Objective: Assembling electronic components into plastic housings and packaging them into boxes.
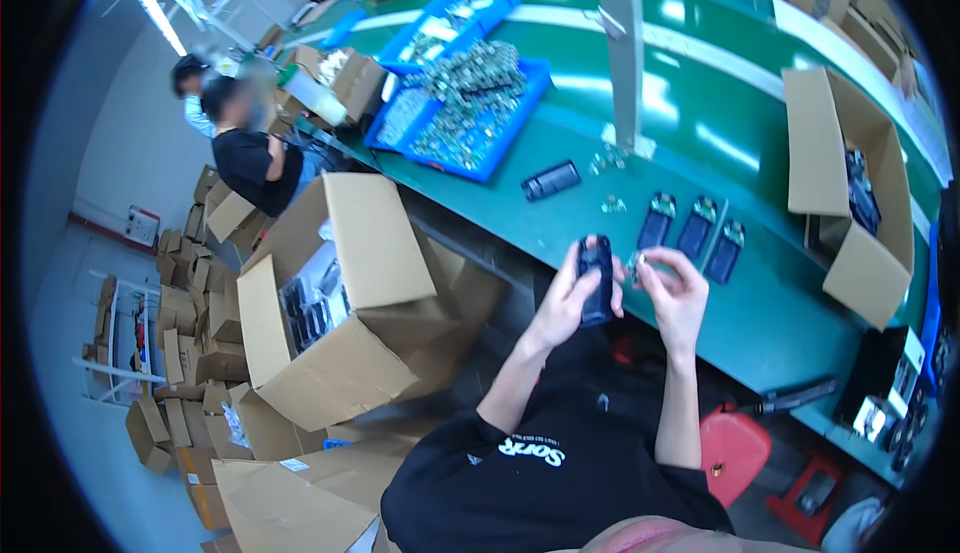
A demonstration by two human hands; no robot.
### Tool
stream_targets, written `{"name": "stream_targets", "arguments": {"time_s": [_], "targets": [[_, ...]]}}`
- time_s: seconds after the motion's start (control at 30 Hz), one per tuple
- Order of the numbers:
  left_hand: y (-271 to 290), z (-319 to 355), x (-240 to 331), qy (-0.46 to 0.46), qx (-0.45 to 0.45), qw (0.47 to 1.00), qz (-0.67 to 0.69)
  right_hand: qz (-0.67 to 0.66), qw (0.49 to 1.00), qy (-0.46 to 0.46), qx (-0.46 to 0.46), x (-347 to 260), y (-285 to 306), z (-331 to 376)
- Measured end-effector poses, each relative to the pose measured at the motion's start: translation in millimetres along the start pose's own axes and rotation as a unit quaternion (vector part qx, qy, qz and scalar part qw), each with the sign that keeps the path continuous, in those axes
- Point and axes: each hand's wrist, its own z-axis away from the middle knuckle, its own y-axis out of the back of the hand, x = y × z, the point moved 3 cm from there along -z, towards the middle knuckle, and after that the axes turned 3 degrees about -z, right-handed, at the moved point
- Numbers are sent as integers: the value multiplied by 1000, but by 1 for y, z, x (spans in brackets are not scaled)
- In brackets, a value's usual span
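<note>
My left hand [562,305] is wrapped round a black oblong plastic casing [597,305], holding it upright just off the table's near edge. Close beside it, my right hand [678,298] pinches a small circuit board [634,265], partly covered by the fingertips. Just beyond my right hand lie three black casings with green boards at their far ends: one casing [656,225], a second casing [696,233] and a third casing [725,258]. Another black casing [551,182] rests farther left, with small loose boards [613,204] near it.
A metal post [625,63] rises from the green table [570,223]. Blue trays [540,93] full of small boards stand at the far left. Open cardboard boxes flank me, one box [380,243] left, another box [815,143] right. Two people [260,163] are at the left.
</note>
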Motion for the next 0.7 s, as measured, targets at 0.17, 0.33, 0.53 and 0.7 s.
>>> {"name": "stream_targets", "arguments": {"time_s": [0.17,0.33,0.53,0.7], "targets": [[-14,2,12,-8,5,999,-45,202,959,200,-21,-36,-3,8],[-20,2,14,-19,-42,996,-79,306,900,310,-33,-57,-10,15],[-27,4,12,-8,-80,986,-149,328,885,327,-48,-56,-12,13],[-28,8,12,10,-86,986,-142,346,879,321,-68,-55,-11,17]]}}
